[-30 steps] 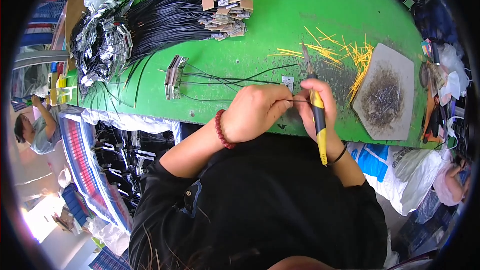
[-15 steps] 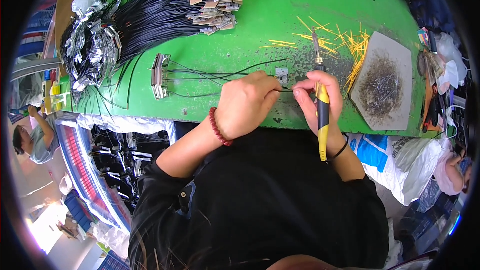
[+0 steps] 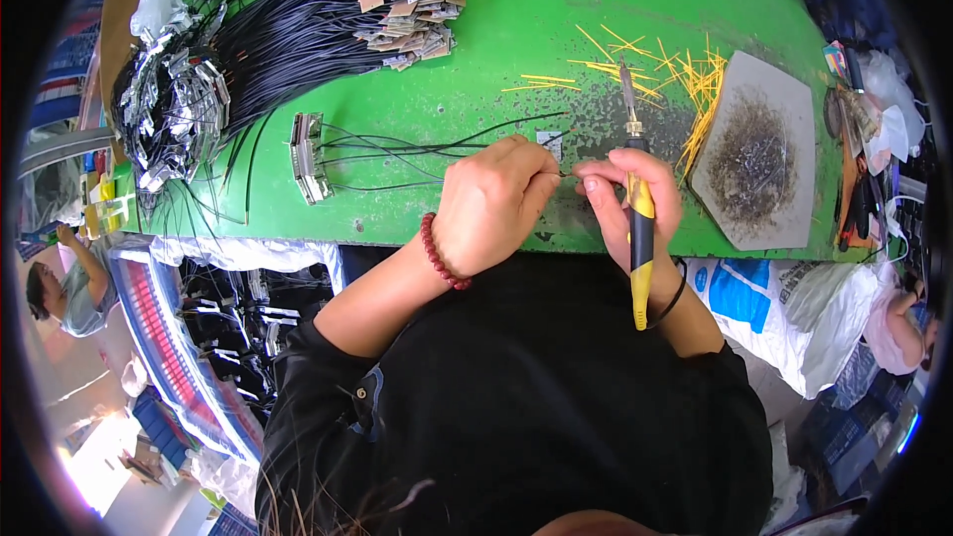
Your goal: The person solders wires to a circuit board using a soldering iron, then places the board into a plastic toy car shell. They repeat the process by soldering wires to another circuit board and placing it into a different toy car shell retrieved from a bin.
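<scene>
My right hand (image 3: pixel 635 201) is wrapped round a soldering iron (image 3: pixel 642 228) with a yellow and black handle, its metal tip pointing away from me. The thumb and forefinger of that hand meet at the end of a thin black wire (image 3: pixel 387 187). My left hand (image 3: pixel 499 203) is closed in a pinch on this wire, with the fingertips partly hidden. Just beyond the fingers, a small pale circuit board (image 3: pixel 549 143) lies on the green table. To the left is a stack of flat metal-edged pieces (image 3: pixel 309 161), from which several black wires run toward my left hand.
A large bundle of black cables (image 3: pixel 298 40) with tan and silver ends covers the far left. Yellow sticks (image 3: pixel 701 99) lie scattered beside a grey, soot-stained plate (image 3: pixel 740 199) on the right. Tools (image 3: pixel 862 208) sit at the right edge, a white bag (image 3: pixel 794 328) below.
The table and its things sit slightly further left in view. Less dark wire shows between my hands, and a small bright end now appears there. The iron stays in my right hand.
</scene>
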{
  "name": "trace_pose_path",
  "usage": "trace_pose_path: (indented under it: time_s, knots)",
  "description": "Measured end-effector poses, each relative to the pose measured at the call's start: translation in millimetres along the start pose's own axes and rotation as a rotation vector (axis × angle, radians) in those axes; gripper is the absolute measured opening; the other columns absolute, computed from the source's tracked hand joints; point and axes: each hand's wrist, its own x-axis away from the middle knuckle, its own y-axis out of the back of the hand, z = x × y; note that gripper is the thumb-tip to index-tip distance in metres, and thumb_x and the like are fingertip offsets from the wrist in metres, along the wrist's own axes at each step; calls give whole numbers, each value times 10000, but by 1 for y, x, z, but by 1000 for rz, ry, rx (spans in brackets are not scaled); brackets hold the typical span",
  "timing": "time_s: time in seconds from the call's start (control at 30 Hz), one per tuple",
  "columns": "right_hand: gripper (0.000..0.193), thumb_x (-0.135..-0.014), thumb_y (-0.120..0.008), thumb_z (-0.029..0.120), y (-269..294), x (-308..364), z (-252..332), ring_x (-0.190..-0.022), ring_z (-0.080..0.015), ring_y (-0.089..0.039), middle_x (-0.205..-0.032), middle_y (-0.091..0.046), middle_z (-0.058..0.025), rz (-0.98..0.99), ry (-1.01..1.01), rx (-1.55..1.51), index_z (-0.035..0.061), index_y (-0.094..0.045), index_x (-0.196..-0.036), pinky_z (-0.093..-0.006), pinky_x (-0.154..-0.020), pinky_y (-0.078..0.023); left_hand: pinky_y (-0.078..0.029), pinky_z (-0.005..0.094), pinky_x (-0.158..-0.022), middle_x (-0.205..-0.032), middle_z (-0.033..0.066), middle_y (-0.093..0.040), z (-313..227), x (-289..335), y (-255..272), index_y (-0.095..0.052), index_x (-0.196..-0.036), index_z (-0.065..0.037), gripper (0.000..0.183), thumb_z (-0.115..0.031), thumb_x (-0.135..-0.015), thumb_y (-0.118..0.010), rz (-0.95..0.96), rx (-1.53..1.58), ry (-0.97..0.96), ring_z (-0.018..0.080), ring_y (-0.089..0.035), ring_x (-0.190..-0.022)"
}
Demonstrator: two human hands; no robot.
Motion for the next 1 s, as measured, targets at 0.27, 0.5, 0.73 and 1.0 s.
trace_pose_path:
  time_s: [0.27,0.5,0.73,1.0]
  knots:
    - [316,-791,-651,-90,-5,-1,3,-795,-188,-689,-919,-647,-128,-94,-35,-68,-11,-561,-1083,-265,-644,-555,-486,326,-597,-743,112,-621,0,-3,2,-645,-801,-2,71,2,-745,-689,-22,112,-45,262,-608,-674]
    - [259,-840,-618,-35,0,-4,-1,-741,-152,-670,-880,-663,-128,-84,-60,-62,-7,-568,-1093,-256,-630,-540,-502,365,-614,-783,82,-618,1,-4,-3,-643,-793,-60,71,-52,-737,-686,4,26,-57,275,-615,-725]
    - [665,-891,-569,477,75,25,8,-588,-92,-566,-800,-669,-122,-103,-275,-18,-41,-460,-1292,-213,-546,-440,-500,351,-673,-834,94,-628,12,-16,-11,-644,-790,-37,89,-24,-719,-696,32,-182,-129,280,-609,-791]
    - [237,-815,-501,43,176,85,21,-544,-67,-455,-684,-545,-52,-748,-221,104,-67,-595,-1003,-178,-508,-335,-520,348,-662,-856,116,-637,29,-15,-23,-614,-748,-24,104,19,-692,-691,41,-192,-196,280,-628,-759]
